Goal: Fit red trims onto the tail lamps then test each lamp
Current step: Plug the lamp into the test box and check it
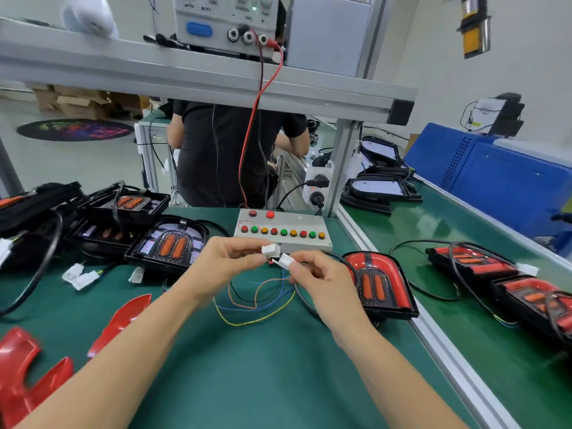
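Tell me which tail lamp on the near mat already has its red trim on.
The tail lamp just right of the right hand: red trim frames its amber strips. The lamp left of the left hand is bare black.

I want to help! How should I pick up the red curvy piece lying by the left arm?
Probably pinch the red trim across its narrow middle from above: it lies flat on the green mat, long and thin, with bare mat along both edges for fingers.

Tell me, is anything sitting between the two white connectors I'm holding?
Nothing visible. The left hand pinches one white connector, the right hand the other connector, tips nearly meeting above the green mat.
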